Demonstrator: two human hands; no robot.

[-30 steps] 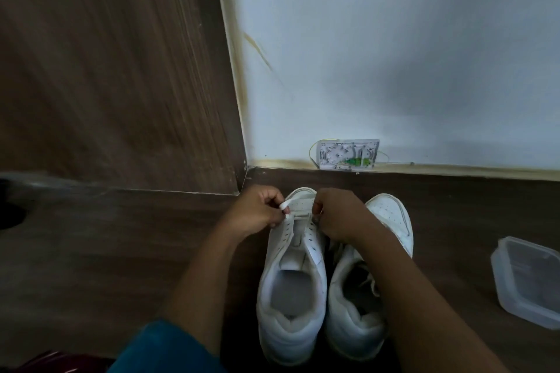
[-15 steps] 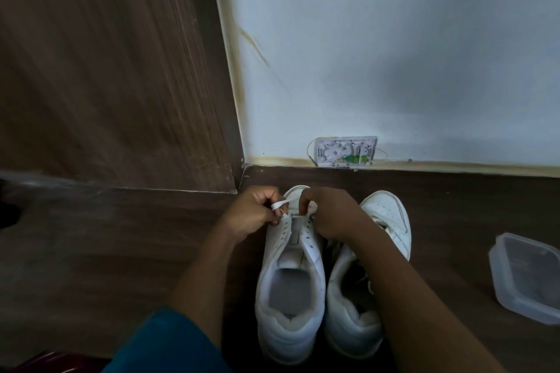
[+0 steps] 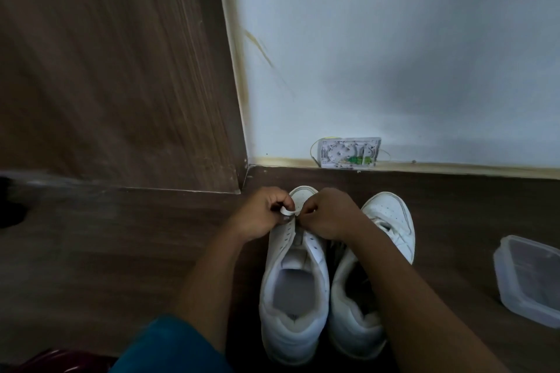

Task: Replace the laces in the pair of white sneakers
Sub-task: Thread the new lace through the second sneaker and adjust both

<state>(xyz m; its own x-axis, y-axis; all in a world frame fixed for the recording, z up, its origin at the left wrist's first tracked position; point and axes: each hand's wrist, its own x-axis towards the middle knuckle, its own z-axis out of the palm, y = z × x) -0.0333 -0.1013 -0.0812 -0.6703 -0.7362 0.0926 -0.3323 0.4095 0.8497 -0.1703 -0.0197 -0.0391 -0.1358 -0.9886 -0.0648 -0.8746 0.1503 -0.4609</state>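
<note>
Two white sneakers stand side by side on the dark wooden floor, toes toward the wall. The left sneaker (image 3: pixel 295 281) has bare eyelets along most of its length. My left hand (image 3: pixel 260 215) pinches a short loop of white lace (image 3: pixel 287 211) at the eyelets nearest the toe. My right hand (image 3: pixel 328 215) pinches at the same spot from the other side; what it holds is hidden by its fingers. The right sneaker (image 3: pixel 391 221) is partly covered by my right forearm, and some lace shows on it.
A clear plastic container (image 3: pixel 530 278) lies on the floor at the right. A small white wall box with wires (image 3: pixel 348 156) sits at the base of the white wall. A wooden panel (image 3: pixel 115 70) rises on the left.
The lace loop in my left hand has become shorter and moved closer to the shoe. Both hands stay at the toe end of the left sneaker.
</note>
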